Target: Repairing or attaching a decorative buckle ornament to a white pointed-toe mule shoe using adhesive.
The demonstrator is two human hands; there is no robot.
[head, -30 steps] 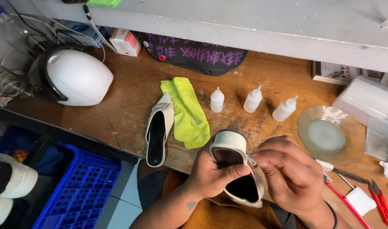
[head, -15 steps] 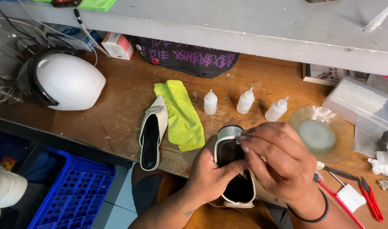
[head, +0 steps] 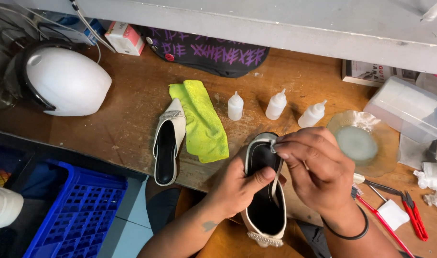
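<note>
Right hand (head: pixel 314 177) has shifted from the shoe (head: pixel 265 191) opening to its heel rim, fingers pinching a strap; left hand (head: pixel 237 184) still clamps the side.

At the near edge of the surface (head: pixel 132 119), the left hand (head: pixel 237 184) and right hand (head: pixel 316 172) hold a shoe (head: pixel 264 210) between them, partly over the edge. Left of it a second shoe (head: pixel 168 143) lies with its end past the near edge, a cloth (head: pixel 201 119) touching its right side. Behind the hands three bottles (head: pixel 275 105) stand in a row. A dish (head: pixel 364 143) sits to their right, a clear box (head: pixel 409 112) behind it. A helmet (head: pixel 60 81) rests near the left edge. Scissors (head: pixel 414 217) lie at the near right corner.
</note>
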